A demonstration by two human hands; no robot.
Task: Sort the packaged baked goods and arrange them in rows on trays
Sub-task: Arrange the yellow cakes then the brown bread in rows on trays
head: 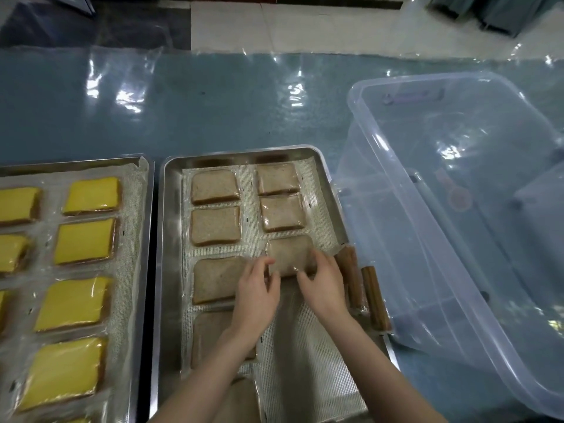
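Observation:
A steel tray [171, 270] in the middle holds several wrapped brown bread slices in two columns. Both hands grip one wrapped brown slice [290, 250] at the third place of the right column: my left hand [256, 288] pinches its left edge, my right hand [323, 285] holds its right side. The slice sits low over the mesh liner; whether it touches I cannot tell. To the left, another tray [143, 239] carries rows of wrapped yellow cakes [85, 241]. Two wrapped brown stick-shaped pastries [374, 297] lie along the middle tray's right rim.
A large clear plastic bin [457, 209], tilted, stands right of the middle tray, close to the stick pastries. The table is covered with a blue cloth under shiny plastic film [229, 102]. A tiled floor shows beyond the far edge.

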